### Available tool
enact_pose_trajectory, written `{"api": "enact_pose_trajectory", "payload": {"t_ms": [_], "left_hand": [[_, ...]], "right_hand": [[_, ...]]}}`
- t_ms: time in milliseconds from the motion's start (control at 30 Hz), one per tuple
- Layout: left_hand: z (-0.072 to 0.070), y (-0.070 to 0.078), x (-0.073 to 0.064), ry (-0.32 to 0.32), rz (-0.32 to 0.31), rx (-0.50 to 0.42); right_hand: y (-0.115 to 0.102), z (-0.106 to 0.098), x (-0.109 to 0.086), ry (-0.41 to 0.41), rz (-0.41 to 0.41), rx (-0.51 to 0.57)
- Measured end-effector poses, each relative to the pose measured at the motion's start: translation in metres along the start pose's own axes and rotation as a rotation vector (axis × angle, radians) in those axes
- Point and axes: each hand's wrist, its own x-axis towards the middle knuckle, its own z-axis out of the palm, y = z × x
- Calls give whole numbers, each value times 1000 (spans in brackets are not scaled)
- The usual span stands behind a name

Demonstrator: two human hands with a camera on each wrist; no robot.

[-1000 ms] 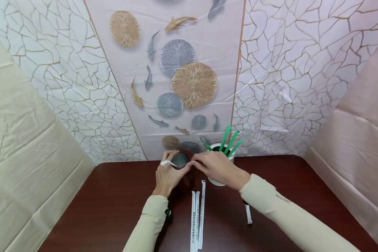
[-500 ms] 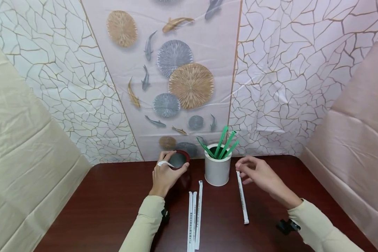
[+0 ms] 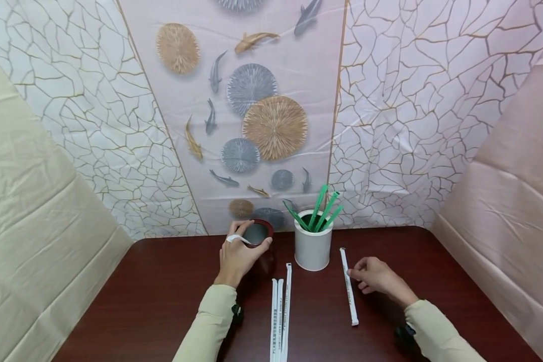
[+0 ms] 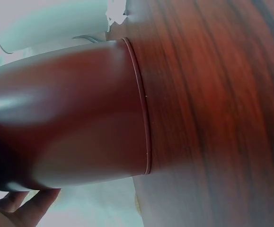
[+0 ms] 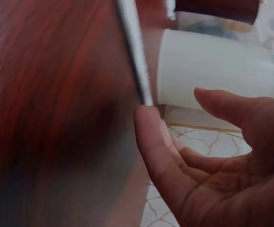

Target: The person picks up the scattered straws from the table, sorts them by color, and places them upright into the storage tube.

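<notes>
My left hand (image 3: 237, 259) holds a dark red cup (image 3: 268, 229) at the back of the table, thumb and fingers around its upper part. One white paper-wrapped straw (image 3: 238, 238) leans out of the cup over that hand. In the left wrist view the cup (image 4: 75, 118) stands on the wood, with fingertips at its side. To the right, another wrapped straw (image 3: 349, 289) lies on the table. Beside it is my right hand (image 3: 380, 279), its fingers loosely bent. In the right wrist view, a fingertip meets the end of the straw (image 5: 134, 47), while the thumb is well apart.
A white canister (image 3: 312, 251) with several green straws (image 3: 319, 213) stands between the hands, close to the dark red cup. Several wrapped straws (image 3: 279, 322) lie side by side at the front middle of the table (image 3: 172, 301). Patterned cloth (image 3: 276, 125) hangs behind the table's back edge.
My right hand has left the dark red cup, swung right past the canister and come down beside the straw lying there. My left hand keeps its hold on the cup.
</notes>
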Motion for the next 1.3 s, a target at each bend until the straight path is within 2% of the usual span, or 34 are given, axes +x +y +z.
{"api": "enact_pose_trajectory", "payload": {"t_ms": [200,300,433,567,800,900,1000,1167,1300], "left_hand": [[1,-1,0,28,26,1],[2,-1,-1,26,26,-2],[3,-2,-2,21,16,-1],[3,-2,-3,21,11,1],[1,-1,-1,13,2,-4],[2,-1,0,20,8,-4],[3,-2,0,25,10,-1],[4,-3,0,30,15,-3],[3,-2,0,38,25,-9]], "right_hand": [[6,14,15,11,15,-88],[4,19,21,25,6,-165],[-3,22,27,6,18,-248],[-6,20,30,-12,38,-225],[-13,0,26,37,36,-69],[-25,-16,17,89,-7,-4],[-45,-31,7,148,-87,46],[-89,-47,-9,226,-263,25],[-128,-47,-19,305,-413,27]]}}
